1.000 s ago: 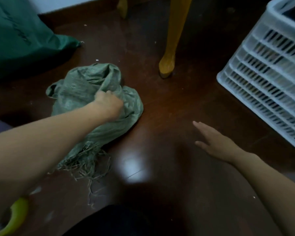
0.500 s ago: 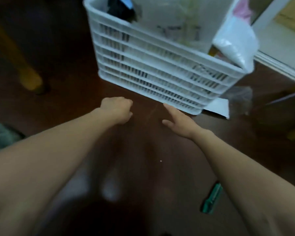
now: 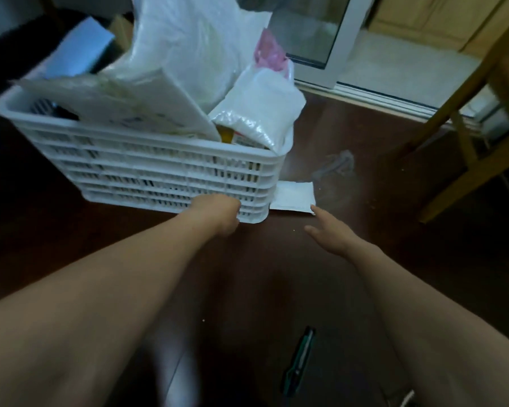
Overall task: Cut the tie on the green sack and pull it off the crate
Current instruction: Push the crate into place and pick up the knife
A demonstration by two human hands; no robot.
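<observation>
The white slatted crate (image 3: 115, 163) stands uncovered on the dark floor, stuffed with white plastic bags (image 3: 259, 113) and flat packets. The green sack is out of view. My left hand (image 3: 218, 212) is curled into a fist against the crate's lower front wall near its right corner; its fingers are hidden and I see nothing in it. My right hand (image 3: 329, 236) hovers just right of that corner with fingers stretched out, its fingertip at the edge of a white paper piece (image 3: 294, 198). A green-handled cutter (image 3: 300, 359) lies on the floor between my forearms.
A wooden chair frame (image 3: 467, 160) stands at the right. A white-framed glass door (image 3: 306, 30) and its sill run behind the crate. A small crumpled grey scrap (image 3: 335, 165) lies on the floor right of the crate.
My view swung right from the green sack, which my left hand let go, to the crate. Both hands have moved forward up to the crate's right corner.
</observation>
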